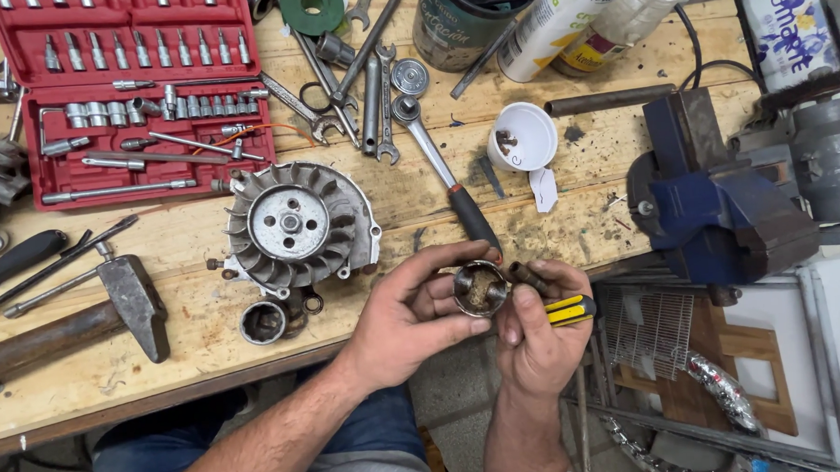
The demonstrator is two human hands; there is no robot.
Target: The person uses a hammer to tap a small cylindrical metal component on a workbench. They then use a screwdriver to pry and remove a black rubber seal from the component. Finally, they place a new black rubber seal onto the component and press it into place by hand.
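Observation:
My left hand point(411, 312) grips a small round metal cup-shaped part, a piston point(480, 289), with its open, dirty inside facing up. My right hand point(536, 330) meets it from the right, holding a yellow-and-black handled tool point(571, 309) and a short dark metal pin point(531, 278) against the piston's side. Both hands hover just off the front edge of the wooden workbench point(189, 359). To their left on the bench lies a finned engine flywheel housing point(292, 225) and a metal sleeve point(263, 321).
A red socket set case point(130, 88) lies at the back left, a hammer point(112, 311) at the front left. Wrenches point(376, 87) and a ratchet point(441, 174) lie mid-bench beside a white cup point(523, 135). A blue vise point(711, 195) stands at the right.

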